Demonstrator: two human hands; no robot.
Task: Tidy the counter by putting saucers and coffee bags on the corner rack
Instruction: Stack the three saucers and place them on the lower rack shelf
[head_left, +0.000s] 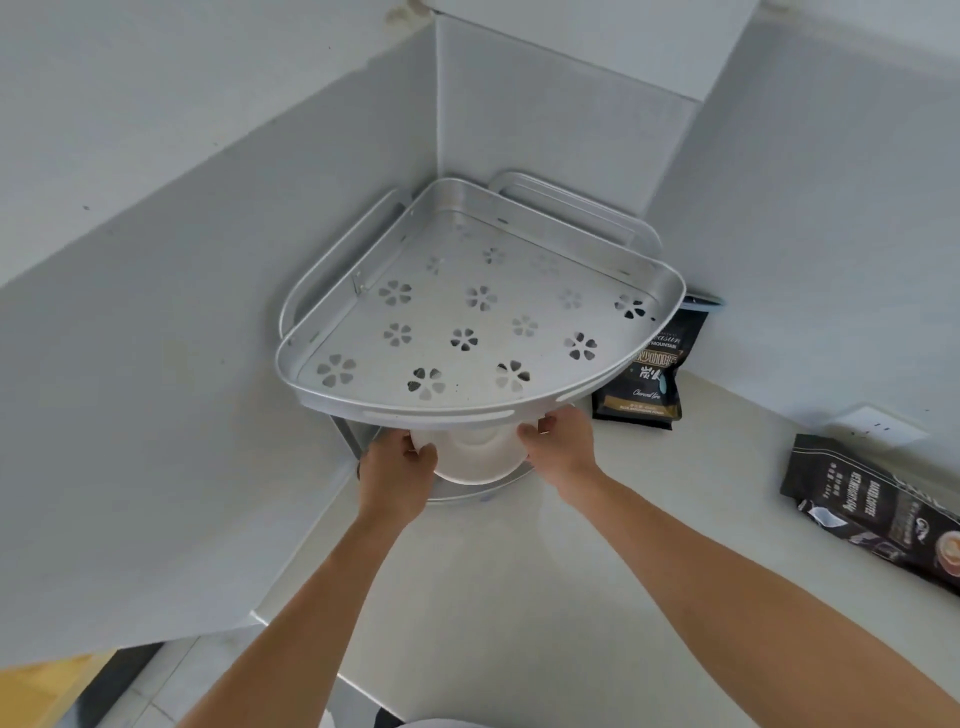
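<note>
Both hands are on a white saucer (475, 457) at the front of the corner rack's lower shelf (470, 492), tucked right under the top shelf (467, 317). The left hand (397, 470) pinches the saucer's left rim and the right hand (563, 444) pinches the right rim, fingers curled close together around the edge, thumbs on top. Can't tell if the saucer is already resting on the lower shelf or held just above it. The top shelf is that silver quarter-round tray with flower-shaped cutouts, sitting in the wall corner. On the counter (519, 571), one black coffee bag (647, 374) leans by the back wall just right of the rack, and another coffee bag (872, 514) lies flat near the counter's right edge, well apart from it.
</note>
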